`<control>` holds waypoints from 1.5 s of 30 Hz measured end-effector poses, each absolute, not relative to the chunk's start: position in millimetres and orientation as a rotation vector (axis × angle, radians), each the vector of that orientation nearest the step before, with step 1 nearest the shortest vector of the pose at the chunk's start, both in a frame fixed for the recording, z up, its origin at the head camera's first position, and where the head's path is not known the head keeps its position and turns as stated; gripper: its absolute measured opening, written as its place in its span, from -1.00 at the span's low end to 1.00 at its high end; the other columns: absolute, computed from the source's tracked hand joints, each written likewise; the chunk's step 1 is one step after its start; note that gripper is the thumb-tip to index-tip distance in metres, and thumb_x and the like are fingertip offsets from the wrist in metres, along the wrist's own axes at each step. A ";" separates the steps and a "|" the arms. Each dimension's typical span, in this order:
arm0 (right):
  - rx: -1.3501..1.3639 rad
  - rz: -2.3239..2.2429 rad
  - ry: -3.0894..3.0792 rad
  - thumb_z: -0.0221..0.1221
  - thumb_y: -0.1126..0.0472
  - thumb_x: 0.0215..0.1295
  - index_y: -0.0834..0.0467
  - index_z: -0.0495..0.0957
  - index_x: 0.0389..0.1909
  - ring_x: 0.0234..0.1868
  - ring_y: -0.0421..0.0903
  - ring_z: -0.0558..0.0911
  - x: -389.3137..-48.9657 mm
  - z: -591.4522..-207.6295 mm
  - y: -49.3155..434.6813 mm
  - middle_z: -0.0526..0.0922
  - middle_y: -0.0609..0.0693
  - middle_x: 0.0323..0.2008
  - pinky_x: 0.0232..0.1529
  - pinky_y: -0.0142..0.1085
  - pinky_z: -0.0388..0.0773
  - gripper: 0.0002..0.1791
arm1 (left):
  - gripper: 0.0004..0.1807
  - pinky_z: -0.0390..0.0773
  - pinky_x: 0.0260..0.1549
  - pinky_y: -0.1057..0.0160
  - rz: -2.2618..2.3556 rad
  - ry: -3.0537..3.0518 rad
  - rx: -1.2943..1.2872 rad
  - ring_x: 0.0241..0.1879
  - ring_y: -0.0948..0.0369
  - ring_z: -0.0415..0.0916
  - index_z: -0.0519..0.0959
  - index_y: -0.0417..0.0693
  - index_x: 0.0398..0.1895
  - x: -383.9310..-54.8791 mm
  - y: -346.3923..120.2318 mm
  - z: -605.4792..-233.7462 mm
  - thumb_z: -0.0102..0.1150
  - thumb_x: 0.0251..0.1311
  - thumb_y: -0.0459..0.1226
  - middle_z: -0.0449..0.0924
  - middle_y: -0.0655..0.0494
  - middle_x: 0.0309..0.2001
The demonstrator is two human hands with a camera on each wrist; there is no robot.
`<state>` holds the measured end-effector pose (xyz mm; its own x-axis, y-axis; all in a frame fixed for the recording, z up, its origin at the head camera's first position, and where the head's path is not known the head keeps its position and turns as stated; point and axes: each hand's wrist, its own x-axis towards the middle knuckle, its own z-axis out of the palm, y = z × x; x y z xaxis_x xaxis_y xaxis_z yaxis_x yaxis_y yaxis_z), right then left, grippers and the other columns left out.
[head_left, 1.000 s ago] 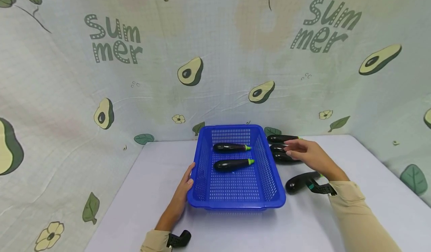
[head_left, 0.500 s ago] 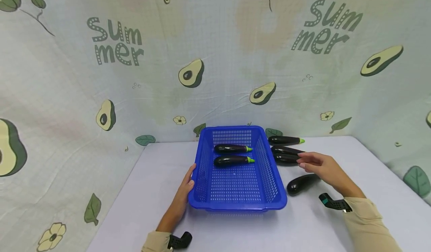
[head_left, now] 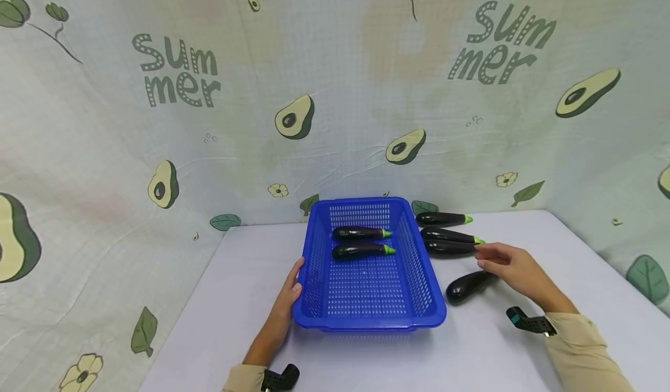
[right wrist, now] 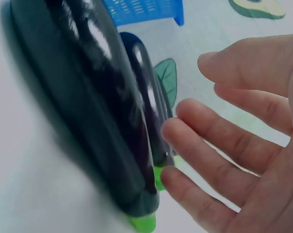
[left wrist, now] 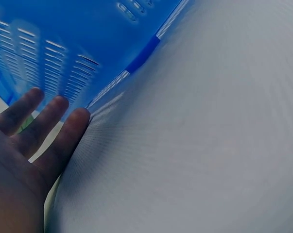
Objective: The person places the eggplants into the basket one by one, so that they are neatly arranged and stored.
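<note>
My left hand [head_left: 281, 305] rests against the left side of a blue plastic basket [head_left: 366, 319]. In the left wrist view its straight fingers [left wrist: 51, 116] touch the slotted wall low down. Two dark eggplants with green stem ends lie parallel inside: a far one [head_left: 358, 232] and a near one [head_left: 360, 250]. My right hand [head_left: 518, 270], fingers spread and holding nothing, hovers by the stem end of an eggplant [head_left: 445, 248] right of the basket. Closer to me lies another eggplant [head_left: 468, 287], its stem end hidden by that hand. In the right wrist view, a large eggplant [right wrist: 88, 97] lies beside the fingertips.
Two more eggplants lie behind on the right, one at the back [head_left: 442, 218] and one [head_left: 445, 235] against the hand-side eggplant. A printed cloth [head_left: 340, 165] hangs behind the white table [head_left: 251, 264] and along its sides.
My right hand has moved right and toward me, away from the far eggplants. The near eggplant in the basket has shifted back toward the other. My left hand stays at the basket.
</note>
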<state>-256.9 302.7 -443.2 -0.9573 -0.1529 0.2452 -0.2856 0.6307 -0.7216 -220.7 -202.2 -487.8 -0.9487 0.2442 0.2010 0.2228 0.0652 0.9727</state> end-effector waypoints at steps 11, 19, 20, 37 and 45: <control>0.306 1.167 -2.665 0.29 0.11 0.37 0.35 0.55 0.16 -0.17 -0.47 0.61 -251.8 -453.7 312.8 0.70 0.24 -0.03 -0.22 -0.55 0.54 -0.52 | -0.36 -0.29 0.39 -0.32 2.073 2.274 0.495 0.56 -0.03 -0.30 -0.03 0.33 0.61 -221.8 -201.8 -489.4 -0.29 0.49 -0.04 -0.21 0.07 0.61; 0.395 1.058 -2.722 0.33 0.07 0.31 0.25 0.61 0.14 0.11 -0.39 0.48 -249.8 -456.3 317.4 0.67 0.17 0.07 0.01 -0.62 0.35 -0.53 | -0.35 -0.28 0.40 -0.30 2.084 2.265 0.503 0.56 -0.03 -0.30 -0.02 0.30 0.61 -221.0 -201.2 -488.1 -0.28 0.49 -0.05 -0.21 0.05 0.61; 0.403 1.043 -2.733 0.34 0.06 0.31 0.24 0.61 0.14 0.17 -0.29 0.49 -249.5 -456.7 317.4 0.66 0.17 0.09 0.07 -0.54 0.38 -0.52 | -0.35 -0.28 0.40 -0.30 2.083 2.268 0.502 0.56 -0.03 -0.30 -0.02 0.30 0.62 -220.9 -201.2 -488.0 -0.28 0.49 -0.05 -0.21 0.05 0.61; 0.465 0.974 -2.905 0.35 -0.01 0.25 0.20 0.61 0.18 0.21 0.41 0.46 -246.5 -462.4 319.2 0.61 0.27 0.14 0.08 0.33 0.37 -0.45 | -0.36 -0.26 0.40 -0.29 2.074 2.272 0.507 0.56 -0.03 -0.29 -0.03 0.32 0.61 -221.3 -202.7 -490.2 -0.30 0.50 -0.04 -0.21 0.06 0.61; 0.509 0.981 -2.881 0.42 0.01 0.14 0.14 0.63 0.17 0.22 0.39 0.46 -247.7 -466.3 319.9 0.61 0.24 0.14 0.10 0.33 0.35 -0.42 | -0.36 -0.28 0.39 -0.32 2.059 2.285 0.499 0.56 -0.05 -0.31 -0.05 0.34 0.62 -222.2 -203.8 -490.6 -0.31 0.51 -0.01 -0.23 0.06 0.61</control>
